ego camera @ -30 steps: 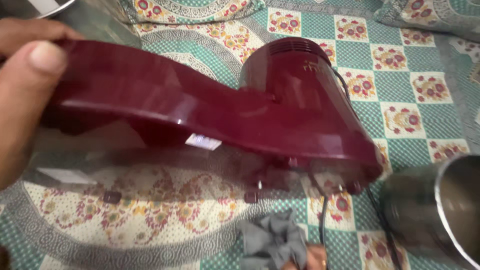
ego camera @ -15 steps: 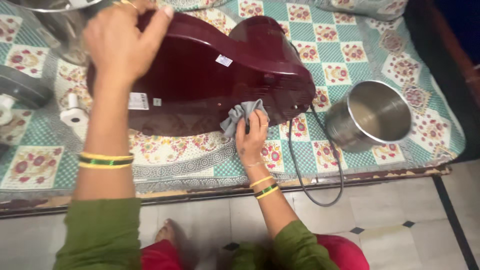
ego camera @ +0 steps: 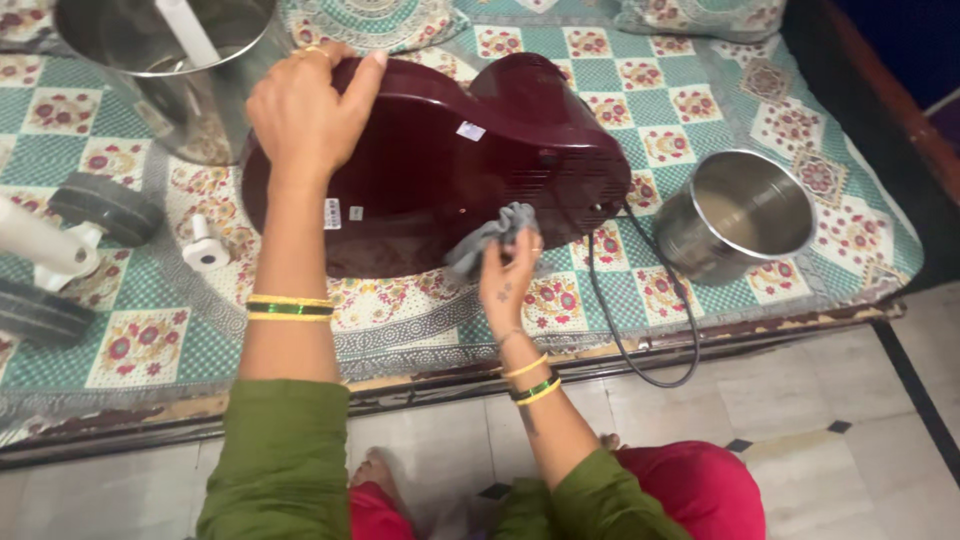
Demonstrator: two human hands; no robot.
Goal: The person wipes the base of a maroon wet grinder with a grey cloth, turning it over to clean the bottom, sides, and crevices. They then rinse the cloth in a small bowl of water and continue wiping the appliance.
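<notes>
**Even indoor light, mostly sharp frame**

We see soft, fairly bright light from overhead, no hard shadows. Glossy highlights streak the maroon appliance body [ego camera: 430, 170], and glare sits on the steel pot [ego camera: 745, 215] rim near the bedspread [ego camera: 700, 110]'s right edge. Slight blur on the grey cloth [ego camera: 490, 238]. The top right corner goes dark. We note mild wide-angle bending at the edges.

Glossy maroon appliance body [ego camera: 430, 170], grey cloth [ego camera: 490, 235], teal-and-cream checked bedspread [ego camera: 700, 110] with red floral squares, silver steel pot [ego camera: 745, 215], green sleeves [ego camera: 275, 460], yellow-green bangles [ego camera: 290, 308], black cord [ego camera: 640, 330].
</notes>
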